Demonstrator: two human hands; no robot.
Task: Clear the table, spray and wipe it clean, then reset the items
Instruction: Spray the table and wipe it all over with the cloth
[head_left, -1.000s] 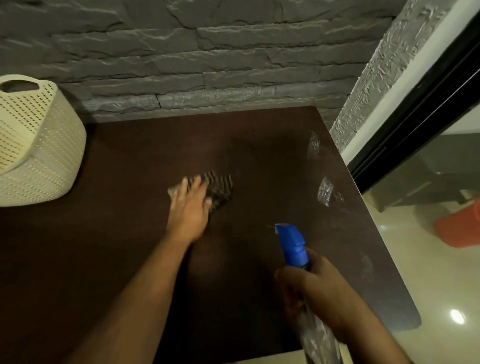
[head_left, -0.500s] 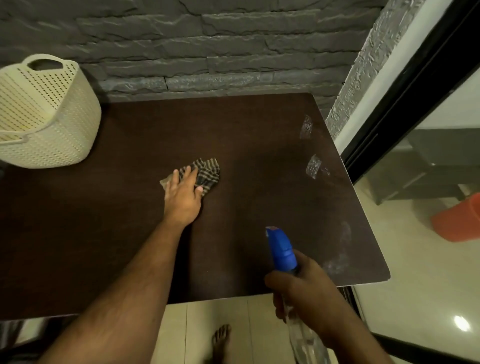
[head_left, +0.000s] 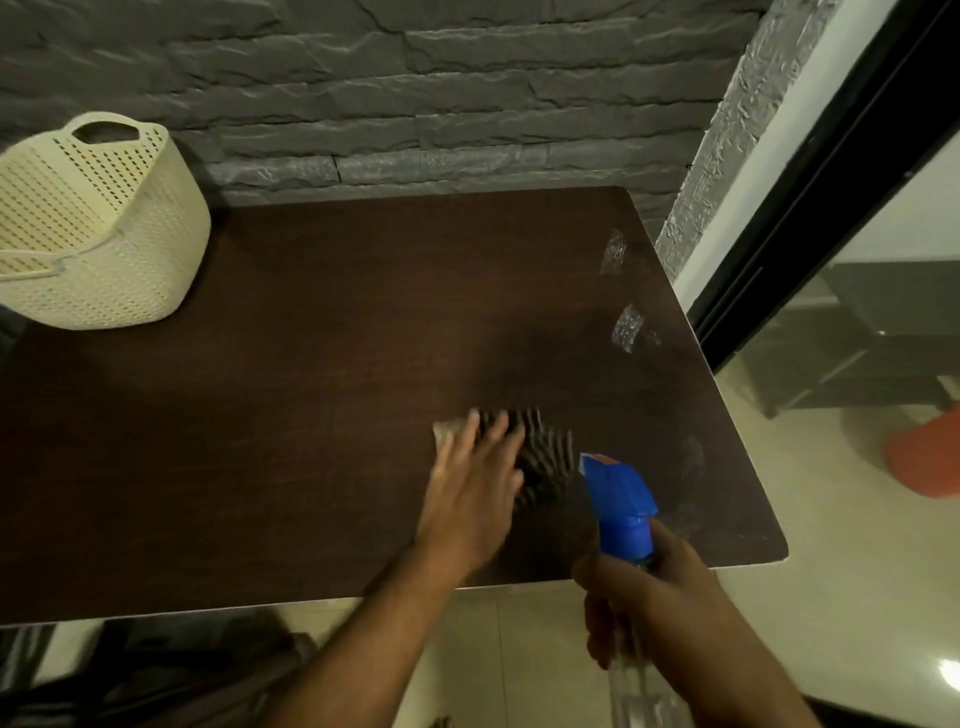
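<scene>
Nearest, the right hand (head_left: 654, 597) has its fingers wrapped round the neck of the spray bottle (head_left: 623, 506) just under the blue head — clear plastic, probably light and stiff, likely slick if wet, so the neck looks the safest hold. Just beyond, the left hand (head_left: 475, 486) lies flat with fingers spread, pressing the checked cloth (head_left: 545, 462) onto the dark table (head_left: 311, 364); the cloth is soft and limp, best worked under a flat palm. Farther off, the cream basket (head_left: 98, 234) stands at the table's far left corner — light, rigid, with a handle at its rim
</scene>
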